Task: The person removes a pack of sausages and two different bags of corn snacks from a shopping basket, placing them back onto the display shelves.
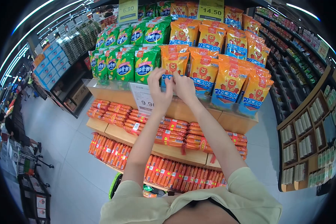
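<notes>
Both my hands reach forward to the front row of bags on the display's top shelf. My left hand [160,87] is raised in front of an orange-and-blue bag [174,61], its fingers partly curled and apart from the thumb. Beside it, my right hand [183,86] has its fingers bent in at the same bag's lower part; whatever they hold is hidden. Green bags [146,64] stand to the left, and more orange bags [204,71] to the right. A white price card [141,98] hangs at the shelf edge, left of my hands.
Packs of red-wrapped sausages [168,136] fill the lower shelves below my arms. Yellow price signs [211,11] stand above the bags. Stocked shelving [306,136] rises on the right. A shopping cart [27,164] and a person [16,130] are at far left.
</notes>
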The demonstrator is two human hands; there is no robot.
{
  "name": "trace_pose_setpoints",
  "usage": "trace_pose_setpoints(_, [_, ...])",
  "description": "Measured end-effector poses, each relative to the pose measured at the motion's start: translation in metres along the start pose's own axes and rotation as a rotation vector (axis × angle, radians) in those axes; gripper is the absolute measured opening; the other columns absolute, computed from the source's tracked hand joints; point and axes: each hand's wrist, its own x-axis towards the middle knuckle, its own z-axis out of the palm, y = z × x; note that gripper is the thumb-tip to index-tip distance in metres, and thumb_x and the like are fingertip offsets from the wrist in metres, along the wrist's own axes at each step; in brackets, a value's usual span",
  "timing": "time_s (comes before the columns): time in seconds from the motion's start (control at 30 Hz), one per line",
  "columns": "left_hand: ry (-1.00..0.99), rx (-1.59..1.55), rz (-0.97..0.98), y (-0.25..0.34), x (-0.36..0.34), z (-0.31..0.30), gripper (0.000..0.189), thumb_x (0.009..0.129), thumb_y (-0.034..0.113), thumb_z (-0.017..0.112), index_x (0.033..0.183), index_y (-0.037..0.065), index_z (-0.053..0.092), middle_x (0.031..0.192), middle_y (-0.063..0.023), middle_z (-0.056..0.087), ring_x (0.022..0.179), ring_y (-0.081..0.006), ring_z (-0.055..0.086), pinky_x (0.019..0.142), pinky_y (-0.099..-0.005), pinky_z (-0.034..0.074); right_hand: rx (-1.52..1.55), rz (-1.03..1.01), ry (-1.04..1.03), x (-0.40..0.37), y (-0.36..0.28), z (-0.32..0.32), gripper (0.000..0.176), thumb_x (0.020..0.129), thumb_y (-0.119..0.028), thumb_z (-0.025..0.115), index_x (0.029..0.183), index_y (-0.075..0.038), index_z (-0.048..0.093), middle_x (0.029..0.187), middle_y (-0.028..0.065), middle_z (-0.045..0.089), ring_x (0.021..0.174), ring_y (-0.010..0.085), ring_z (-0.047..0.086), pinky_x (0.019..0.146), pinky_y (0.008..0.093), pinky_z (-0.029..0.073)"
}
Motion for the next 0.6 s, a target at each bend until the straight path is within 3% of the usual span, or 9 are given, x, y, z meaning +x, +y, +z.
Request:
trace_pose_setpoints(0.13, [-0.059, -0.06, -0.247, 0.049, -0.076, -0.051, 0.022, 0.077, -0.004, 0.056, 0.097, 0.003, 0.058, 0.097, -0.0105, 0.058, 0.094, -0.0273, 0.052, 0.086, -0.0363, 0.039, -0.046, -0.037, 0.072, -0.002, 0.0, 0.006, 0.017, 0.084, -0.022, 0.054, 0.08, -0.006, 0.054, 0.053, 0.0167, 0.059, 0.05, 0.0335, 0.062, 0.049, 0.0446, 0.051])
trace_pose_setpoints(0.27, [-0.156, -0.233, -0.789, 0.095, -0.157, -0.096, 0.017, 0.076, -0.006, 0.053, 0.089, 0.003, 0.058, 0.087, -0.0062, 0.057, 0.082, -0.0154, 0.052, 0.072, -0.0278, 0.041, -0.028, -0.086, 0.119, -0.003, 0.001, 0.006, 0.015, 0.083, -0.021, 0.056, 0.079, -0.007, 0.054, 0.052, 0.0151, 0.058, 0.049, 0.0318, 0.061, 0.047, 0.0435, 0.05])
trace_pose_setpoints(0.3, [-0.151, -0.222, -0.794, 0.106, -0.169, -0.108, 0.017, 0.076, -0.006, 0.053, 0.089, 0.003, 0.058, 0.087, -0.0062, 0.057, 0.082, -0.0154, 0.052, 0.072, -0.0278, 0.041, -0.012, -0.11, 0.142, -0.004, 0.0, 0.006, 0.015, 0.083, -0.021, 0.056, 0.079, -0.007, 0.053, 0.051, 0.0149, 0.058, 0.048, 0.0314, 0.061, 0.047, 0.0434, 0.05])
trace_pose_setpoints(0.37, [-0.208, -0.269, -1.028, 0.128, -0.189, -0.13, 0.015, 0.078, -0.006, 0.051, 0.089, 0.002, 0.058, 0.088, -0.005, 0.056, 0.081, -0.0112, 0.052, 0.07, -0.0248, 0.041, -0.005, -0.129, 0.146, -0.005, 0.0, 0.005, 0.014, 0.083, -0.02, 0.057, 0.078, -0.007, 0.053, 0.052, 0.0128, 0.058, 0.048, 0.0304, 0.06, 0.046, 0.0423, 0.05])
trace_pose_setpoints(0.43, [-0.204, -0.325, -1.07, 0.146, -0.206, -0.146, 0.014, 0.079, -0.006, 0.05, 0.089, 0.002, 0.058, 0.086, -0.0038, 0.056, 0.079, -0.0091, 0.051, 0.068, -0.0232, 0.041, 0.028, -0.278, 0.17, -0.009, -0.002, 0.001, 0.013, 0.083, -0.019, 0.057, 0.077, -0.008, 0.054, 0.054, 0.0103, 0.059, 0.049, 0.0294, 0.061, 0.045, 0.0412, 0.049])
trace_pose_setpoints(0.47, [-0.2, -0.394, -1.101, 0.153, -0.214, -0.154, 0.014, 0.081, -0.006, 0.049, 0.088, 0.001, 0.058, 0.085, -0.0027, 0.056, 0.076, -0.0071, 0.051, 0.067, -0.0216, 0.041, 0.048, -0.245, 0.088, -0.016, -0.005, -0.003, 0.01, 0.08, -0.016, 0.06, 0.077, -0.008, 0.054, 0.066, 0.0084, 0.061, 0.062, 0.0269, 0.062, 0.054, 0.0383, 0.049])
trace_pose_setpoints(0.5, [-0.199, -0.385, -1.105, 0.159, -0.223, -0.163, 0.014, 0.081, -0.006, 0.049, 0.088, 0.001, 0.058, 0.085, -0.0027, 0.056, 0.076, -0.0071, 0.051, 0.067, -0.0216, 0.041, 0.056, -0.244, 0.084, -0.024, -0.007, -0.006, 0.01, 0.08, -0.016, 0.06, 0.077, -0.008, 0.054, 0.066, 0.0084, 0.061, 0.062, 0.0269, 0.062, 0.054, 0.0383, 0.049])
trace_pose_setpoints(0.57, [-0.308, -0.474, -1.179, 0.17, -0.242, -0.179, 0.013, 0.082, -0.006, 0.048, 0.088, 0.001, 0.058, 0.079, 0.0007, 0.055, 0.071, -0.0043, 0.049, 0.065, -0.0199, 0.04, 0.103, -0.425, 0.24, -0.04, -0.012, -0.011, 0.011, 0.076, -0.01, 0.063, 0.077, -0.007, 0.053, 0.078, 0.0082, 0.058, 0.077, 0.0258, 0.058, 0.065, 0.0367, 0.045])
trace_pose_setpoints(0.6, [-0.31, -0.463, -1.128, 0.178, -0.25, -0.186, 0.014, 0.083, -0.005, 0.048, 0.088, 0.002, 0.058, 0.073, 0.0029, 0.055, 0.065, -0.003, 0.048, 0.061, -0.0187, 0.039, 0.178, -0.403, 0.225, -0.058, -0.021, -0.017, 0.013, 0.072, -0.007, 0.065, 0.078, -0.006, 0.053, 0.084, 0.0084, 0.054, 0.083, 0.0264, 0.052, 0.071, 0.0365, 0.041])
